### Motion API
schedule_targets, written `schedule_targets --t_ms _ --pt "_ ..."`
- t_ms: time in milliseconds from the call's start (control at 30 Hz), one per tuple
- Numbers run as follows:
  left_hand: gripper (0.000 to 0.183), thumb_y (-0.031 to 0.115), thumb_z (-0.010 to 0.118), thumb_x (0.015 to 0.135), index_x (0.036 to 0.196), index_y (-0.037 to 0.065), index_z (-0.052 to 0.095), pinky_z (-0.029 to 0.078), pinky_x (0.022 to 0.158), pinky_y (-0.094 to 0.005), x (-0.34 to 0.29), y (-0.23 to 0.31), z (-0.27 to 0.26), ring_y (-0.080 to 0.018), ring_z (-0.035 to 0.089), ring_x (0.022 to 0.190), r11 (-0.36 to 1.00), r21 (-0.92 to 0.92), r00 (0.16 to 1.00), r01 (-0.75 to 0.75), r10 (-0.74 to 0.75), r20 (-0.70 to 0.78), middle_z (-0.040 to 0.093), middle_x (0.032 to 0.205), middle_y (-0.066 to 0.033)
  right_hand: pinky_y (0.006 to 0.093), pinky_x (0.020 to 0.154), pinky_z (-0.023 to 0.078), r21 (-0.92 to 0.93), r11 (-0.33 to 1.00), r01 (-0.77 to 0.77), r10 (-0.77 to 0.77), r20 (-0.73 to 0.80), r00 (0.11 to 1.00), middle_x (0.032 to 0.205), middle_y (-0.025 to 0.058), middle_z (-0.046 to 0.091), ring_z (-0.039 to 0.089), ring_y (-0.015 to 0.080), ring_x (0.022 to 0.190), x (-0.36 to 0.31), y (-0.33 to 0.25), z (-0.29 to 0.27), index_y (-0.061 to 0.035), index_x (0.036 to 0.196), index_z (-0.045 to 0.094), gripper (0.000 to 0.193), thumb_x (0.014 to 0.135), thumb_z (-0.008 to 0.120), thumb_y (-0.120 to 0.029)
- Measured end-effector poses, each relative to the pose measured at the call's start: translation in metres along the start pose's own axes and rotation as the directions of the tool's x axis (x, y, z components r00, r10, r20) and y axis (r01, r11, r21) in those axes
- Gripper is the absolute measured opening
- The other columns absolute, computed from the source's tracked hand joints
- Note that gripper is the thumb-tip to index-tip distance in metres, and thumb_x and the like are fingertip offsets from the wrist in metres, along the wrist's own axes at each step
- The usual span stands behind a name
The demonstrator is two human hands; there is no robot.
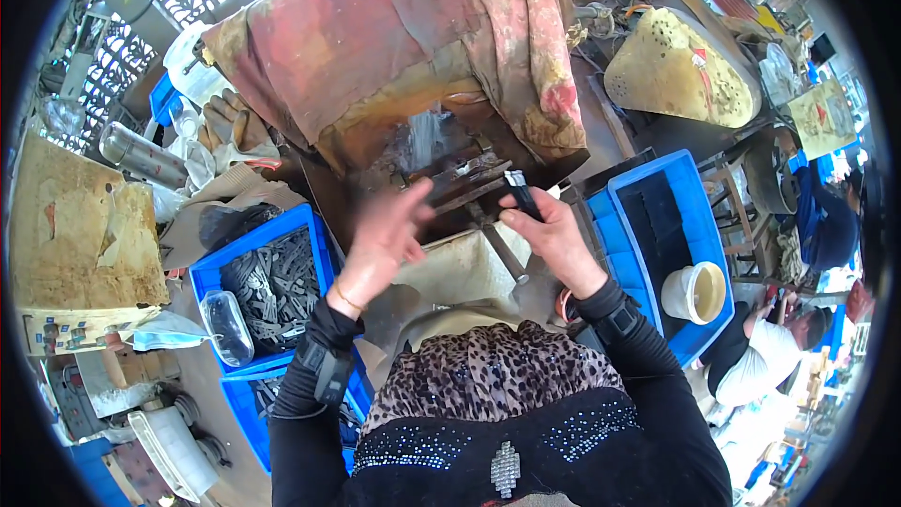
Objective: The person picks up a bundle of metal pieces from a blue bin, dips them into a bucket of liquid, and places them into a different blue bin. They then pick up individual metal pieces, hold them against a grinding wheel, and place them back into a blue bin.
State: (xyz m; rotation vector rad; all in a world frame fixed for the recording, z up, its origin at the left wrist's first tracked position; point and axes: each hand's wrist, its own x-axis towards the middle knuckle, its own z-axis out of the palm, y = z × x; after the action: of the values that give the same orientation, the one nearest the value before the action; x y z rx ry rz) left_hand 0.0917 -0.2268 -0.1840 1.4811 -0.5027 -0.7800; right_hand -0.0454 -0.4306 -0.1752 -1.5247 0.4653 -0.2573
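My right hand [552, 233] is closed around a slim black piece with a shiny metal end [522, 192], gripped between thumb and fingers. What kind of piece it is cannot be made out. My left hand [387, 235] is in the air to its left, fingers apart and blurred by motion, with nothing visible in it. Just beyond both hands is a low, dirty work area with metal bars [469, 185] under a stained reddish cloth cover [375, 47]. A blue crate [324, 249] near my left forearm holds many small grey metal parts [274, 287].
Right of me stands a blue crate [715, 225] with a white tub [693, 293] in it. A clear goggle-like plastic piece [226, 328] lies on the left crate's edge, near a blue face mask [171, 330]. Work gloves [235, 122] lie farther left. Other people [765, 357] sit at far right.
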Motion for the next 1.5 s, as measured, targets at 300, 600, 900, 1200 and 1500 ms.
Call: schedule_targets --t_ms 300,600,900,1200,1500 --pt "0.018 -0.003 0.053 0.079 0.092 -0.001 0.065 0.051 0.063 -0.0375 0.081 -0.092 -0.052 -0.0306 0.061 0.066 0.248 0.883 0.824 -0.399 0.519 0.226 0.060 0.079 -0.0171 0.0190 0.043 0.021 0.049 0.988 -0.147 0.151 -0.093 0.984 0.063 -0.0110 0.045 0.033 -0.0008 0.049 -0.017 0.022 -0.022 -0.0084 0.094 0.062 0.009 0.093 0.064 -0.017" --pt "0.011 0.012 0.060 0.079 0.070 0.006 0.063 0.050 0.065 -0.0447 0.116 -0.124 -0.041 -0.0361 0.062 0.073 0.071 0.959 0.939 -0.273 0.238 0.250 0.061 0.073 -0.0182 0.0201 0.042 0.020 0.212 0.940 -0.269 0.296 -0.110 0.949 0.063 -0.0088 0.044 0.034 0.0009 0.047 0.009 0.020 -0.030 -0.0081 0.096 0.060 0.009 0.093 0.061 -0.017" --pt "0.023 0.019 0.055 0.085 0.069 0.004 0.062 0.050 0.063 -0.0424 0.098 -0.115 -0.040 -0.0344 0.063 0.072 0.129 0.979 0.962 -0.160 0.242 0.125 0.063 0.074 -0.0175 0.0248 0.053 0.044 0.572 0.732 -0.369 0.327 0.181 0.928 0.080 0.0039 0.057 0.054 0.0131 0.062 0.047 0.032 -0.023 -0.0030 0.111 0.055 0.018 0.094 0.055 -0.009" --pt "0.021 0.013 0.059 0.085 0.068 0.001 0.057 0.048 0.060 -0.0409 0.056 -0.013 0.003 -0.0330 0.061 0.065 0.545 0.803 0.881 -0.239 0.470 -0.057 0.060 0.068 -0.0149 0.0400 0.083 0.056 0.643 0.703 -0.304 0.286 0.137 0.949 0.105 0.0162 0.065 0.066 0.0282 0.096 0.063 0.023 0.000 -0.0017 0.116 0.054 0.021 0.095 0.054 -0.007" --pt "0.019 0.014 0.057 0.087 0.069 0.006 0.056 0.046 0.061 -0.0445 0.060 -0.004 0.066 -0.0334 0.058 0.065 0.258 0.924 0.824 -0.282 0.558 0.096 0.055 0.070 -0.0118 0.0371 0.084 0.053 0.797 0.600 -0.073 0.144 -0.018 0.989 0.107 0.0140 0.065 0.064 0.0254 0.098 0.071 0.028 0.024 -0.0019 0.115 0.057 0.023 0.092 0.060 -0.005"
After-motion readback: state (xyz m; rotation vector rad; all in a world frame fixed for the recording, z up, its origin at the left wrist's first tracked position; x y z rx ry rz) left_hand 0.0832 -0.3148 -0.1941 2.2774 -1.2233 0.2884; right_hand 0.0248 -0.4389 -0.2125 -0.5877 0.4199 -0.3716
